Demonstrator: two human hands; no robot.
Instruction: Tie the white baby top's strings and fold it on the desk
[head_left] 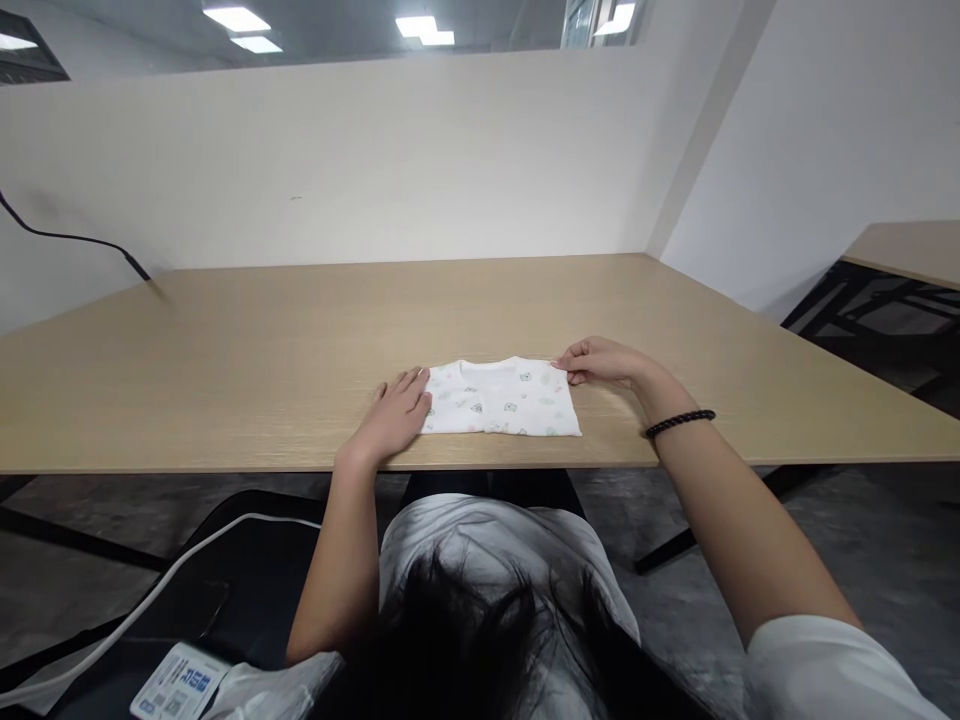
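A small white shirt (501, 400) with a faint green and pink print lies folded into a flat rectangle near the table's front edge. Its neckline faces away from me. My left hand (397, 410) rests flat at the shirt's left side, fingers stretched out and fingertips on the cloth. At the upper right corner my right hand (600, 360) pinches the fabric between thumb and fingers. A black beaded bracelet (681, 423) circles my right wrist.
The light wooden table (300, 330) meets a white wall (420, 160) at the back. A black cable (82, 238) hangs at the left. Below the table's left front stand a black chair (255, 570), a white cord (172, 575) and a printed white card (180, 682). Another table (915, 250) stands right.
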